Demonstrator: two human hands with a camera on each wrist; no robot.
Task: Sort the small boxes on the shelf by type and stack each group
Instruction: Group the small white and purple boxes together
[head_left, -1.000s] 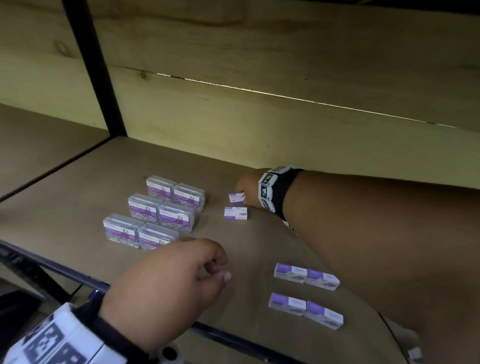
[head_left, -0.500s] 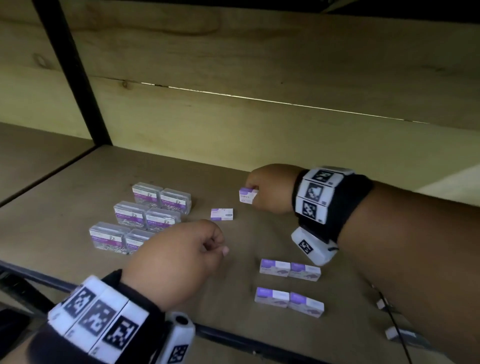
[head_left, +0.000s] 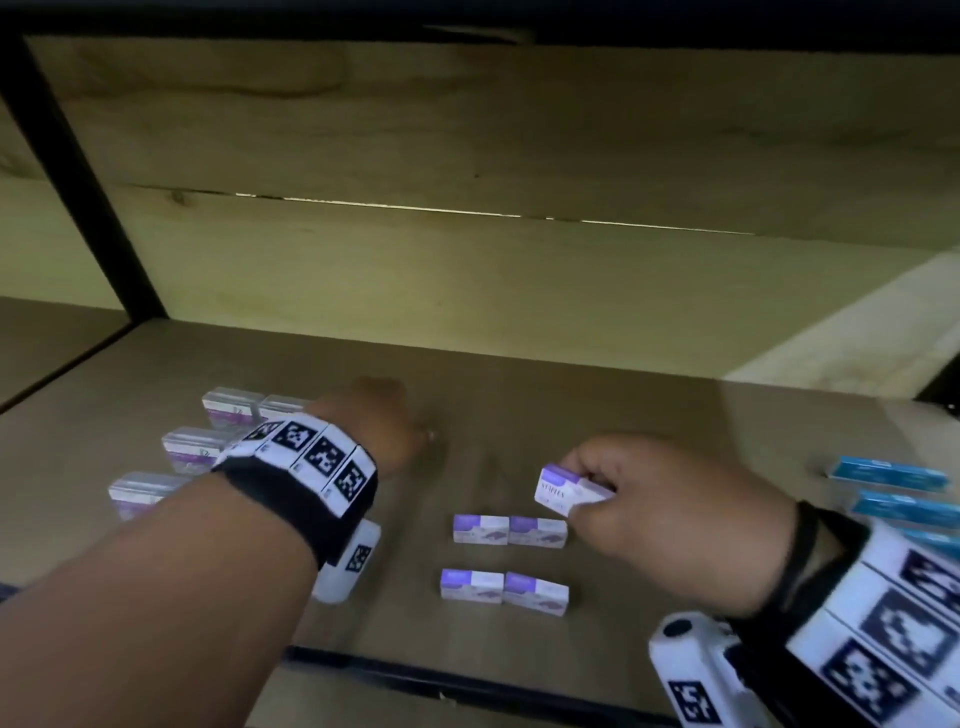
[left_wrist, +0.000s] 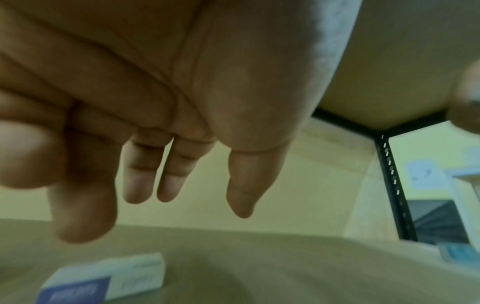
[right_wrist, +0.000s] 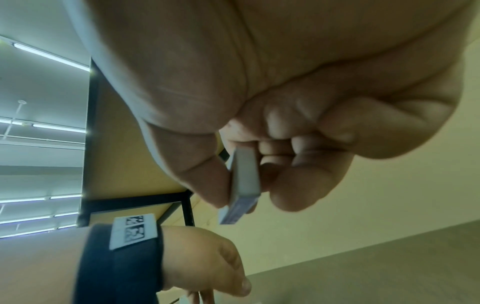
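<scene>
My right hand (head_left: 597, 499) pinches a small white and purple staples box (head_left: 561, 491) between thumb and fingers (right_wrist: 207, 174), holding it just above and behind four matching boxes. Those lie flat on the shelf in two pairs (head_left: 509, 530) (head_left: 504, 588). My left hand (head_left: 384, 428) reaches over the shelf's middle with its fingers (left_wrist: 140, 181) hanging straight and empty. Below them lies one more staples box (left_wrist: 103, 281), hidden by the hand in the head view. Several clear plastic boxes (head_left: 192, 447) with purple labels sit in rows at the left, partly behind my left wrist.
Blue boxes (head_left: 888, 475) lie in a column at the shelf's right end. A wooden back wall (head_left: 467, 280) closes the shelf, a black upright post (head_left: 78, 171) stands at the left, and a black rail (head_left: 467, 680) runs along the front edge.
My right hand has carried the staples box from the back middle toward the right front, over the purple group. My left hand has moved from the front edge out over the lone box.
</scene>
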